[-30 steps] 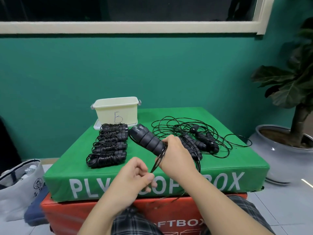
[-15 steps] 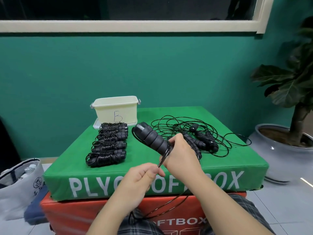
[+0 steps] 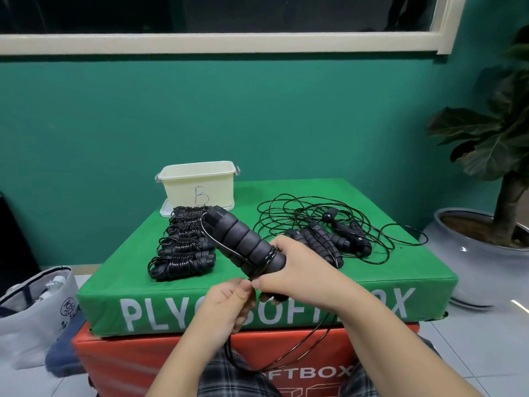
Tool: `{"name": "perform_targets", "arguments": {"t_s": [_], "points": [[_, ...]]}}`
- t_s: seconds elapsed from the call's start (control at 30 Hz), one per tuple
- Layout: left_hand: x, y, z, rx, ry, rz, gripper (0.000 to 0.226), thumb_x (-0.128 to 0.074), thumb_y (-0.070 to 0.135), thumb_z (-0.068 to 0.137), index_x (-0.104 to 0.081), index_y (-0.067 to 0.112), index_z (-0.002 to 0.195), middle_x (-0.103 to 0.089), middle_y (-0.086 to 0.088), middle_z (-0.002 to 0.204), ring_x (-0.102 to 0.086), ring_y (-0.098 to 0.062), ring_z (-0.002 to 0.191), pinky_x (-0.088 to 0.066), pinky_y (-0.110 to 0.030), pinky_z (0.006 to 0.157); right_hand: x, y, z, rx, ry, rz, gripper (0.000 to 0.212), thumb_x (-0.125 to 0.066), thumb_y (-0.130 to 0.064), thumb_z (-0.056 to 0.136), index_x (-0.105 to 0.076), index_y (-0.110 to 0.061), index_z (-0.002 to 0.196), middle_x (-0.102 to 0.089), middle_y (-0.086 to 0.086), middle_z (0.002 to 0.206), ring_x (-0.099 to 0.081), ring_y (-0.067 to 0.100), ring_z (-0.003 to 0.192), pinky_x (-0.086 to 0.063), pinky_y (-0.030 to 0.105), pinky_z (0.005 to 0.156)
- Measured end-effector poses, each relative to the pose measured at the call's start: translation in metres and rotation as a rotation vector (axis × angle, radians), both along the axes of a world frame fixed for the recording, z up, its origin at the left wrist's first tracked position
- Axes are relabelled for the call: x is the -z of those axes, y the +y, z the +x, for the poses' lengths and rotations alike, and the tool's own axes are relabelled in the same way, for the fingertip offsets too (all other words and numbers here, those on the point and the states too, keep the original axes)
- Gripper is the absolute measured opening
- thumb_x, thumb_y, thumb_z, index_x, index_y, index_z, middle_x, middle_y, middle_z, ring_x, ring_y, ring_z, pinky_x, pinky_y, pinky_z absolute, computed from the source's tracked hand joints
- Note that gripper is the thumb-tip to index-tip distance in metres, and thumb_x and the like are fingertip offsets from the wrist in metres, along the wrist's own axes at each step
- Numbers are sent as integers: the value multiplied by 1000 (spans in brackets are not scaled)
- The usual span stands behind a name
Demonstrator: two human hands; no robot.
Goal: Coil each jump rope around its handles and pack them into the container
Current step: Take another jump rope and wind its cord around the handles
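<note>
The pair of handles (image 3: 246, 245) is held above the front edge of the green box (image 3: 286, 193), tilted so the capped ends point up and away toward the container (image 3: 197, 184). This angle exposes the lower grip section, where the first few turns of cord (image 3: 300, 348) sit side by side. The handles are cylindrical, covered in matte black ribbed foam; the ridges likely help keep each turn from sliding.

The right hand (image 3: 297, 270) grips the lower end of the handles, fingers curled round the foam and thumb lying close to the turns already laid. The left hand (image 3: 229, 302) pinches the cord just below the handles, thumb and forefinger pressed together on it, the other fingers curled under. Holding the cord this close to the winding point appears intended to keep tension on each turn. The cord is thin, glossy and springy; its slack hangs in a wide loop in front of the orange box (image 3: 120, 365) and over the lap.

On the green box, left of centre, a row of coiled ropes (image 3: 183, 247) lies side by side, each wound tightly round its handles, just in front of the container. The container is a cream plastic tub with rounded corners, side clips and a handwritten letter on its front; its interior cannot be seen. On the right of the box, the loose ropes (image 3: 329, 233) lie in a tangle of overlapping loops with their foam handles in the middle.

The box covers are smooth vinyl with printed white lettering.
</note>
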State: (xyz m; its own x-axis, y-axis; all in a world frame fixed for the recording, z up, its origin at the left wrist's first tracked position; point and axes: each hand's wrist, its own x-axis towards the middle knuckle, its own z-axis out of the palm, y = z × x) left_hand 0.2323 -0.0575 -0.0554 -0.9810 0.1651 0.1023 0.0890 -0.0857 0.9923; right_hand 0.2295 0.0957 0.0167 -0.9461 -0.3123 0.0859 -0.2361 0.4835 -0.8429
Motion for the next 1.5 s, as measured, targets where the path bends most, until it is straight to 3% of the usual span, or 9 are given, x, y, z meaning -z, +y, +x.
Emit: {"name": "perform_targets", "arguments": {"t_s": [0.13, 0.4, 0.47, 0.57, 0.7, 0.97, 1.13, 1.37, 1.5], "points": [[0, -2, -1, 8, 71, 86, 67, -76, 73, 44, -54, 26, 87, -30, 8, 45, -23, -3, 36, -19, -11, 36, 0, 1, -1, -92, -102, -184, 24, -73, -9, 81, -57, -4, 99, -69, 21, 84, -66, 29, 69, -56, 38, 63], [-8, -2, 0, -186, 323, -229, 60, -50, 88, 57, -52, 28, 55, -41, 7, 48, -33, -3, 41, -25, -14, 44, 12, 7, -5, -82, -279, -485, 43, -71, -27, 86, -45, -4, 110, -67, 12, 82, -65, 26, 62, -56, 32, 52], [-9, -1, -2, -285, 387, -356, 60, -43, 80, 67, -45, 21, 56, -42, 12, 55, -40, -3, 50, -28, -13, 49, 21, 4, -9, 64, -164, -404, 45, -72, -39, 83, -46, -12, 107, -67, 5, 87, -64, 16, 70, -58, 36, 67], [-6, 3, -2, -402, 411, -435, 60, -42, 73, 79, -36, 20, 51, -40, 13, 55, -42, -7, 58, -29, -15, 53, 28, -1, -8, 254, 176, -143, 27, -62, -40, 90, -44, -21, 95, -54, -10, 85, -48, -3, 71, -39, 8, 67], [-7, 5, 1, -484, 467, -512, 51, -45, 58, 79, -30, 23, 45, -35, 6, 53, -42, -7, 55, -30, -17, 51, 33, -3, -11, 169, 290, 19, 17, -43, -38, 99, -40, -22, 100, -48, -7, 96, -47, 8, 85, -34, 19, 70], [-13, 6, 6, -518, 456, -534, 51, -49, 56, 76, -39, 21, 40, -45, 12, 53, -44, -10, 55, -30, -21, 52, 39, 2, -11, 15, 278, 88, 63, -79, -44, 72, -34, -25, 111, -34, -4, 111, -40, -3, 99, -31, 0, 83], [-10, 11, 8, -545, 483, -505, 62, -45, 66, 78, -39, 19, 38, -47, 7, 52, -47, -8, 56, -32, -16, 53, 40, 2, -9, 28, 323, 56, 80, -79, -37, 76, -29, -19, 136, -34, -5, 127, -39, 4, 118, -32, 13, 98], [-7, 12, 4, -462, 543, -467, 34, -46, 39, 95, -56, 40, 62, -52, 10, 65, -49, -4, 58, -33, -12, 53, 40, 8, -13, 90, 352, 41, 65, -64, -43, 87, -33, -24, 141, -40, -15, 129, -38, -1, 122, -28, 11, 96], [-11, 12, 5, -368, 538, -425, 28, -42, 37, 87, -57, 47, 66, -50, 13, 65, -45, -1, 56, -31, -10, 52, 40, 12, -17, 90, 324, -115, 30, -65, -40, 87, -44, -50, 107, -58, -17, 117, -53, -4, 107, -38, 13, 89]]}}
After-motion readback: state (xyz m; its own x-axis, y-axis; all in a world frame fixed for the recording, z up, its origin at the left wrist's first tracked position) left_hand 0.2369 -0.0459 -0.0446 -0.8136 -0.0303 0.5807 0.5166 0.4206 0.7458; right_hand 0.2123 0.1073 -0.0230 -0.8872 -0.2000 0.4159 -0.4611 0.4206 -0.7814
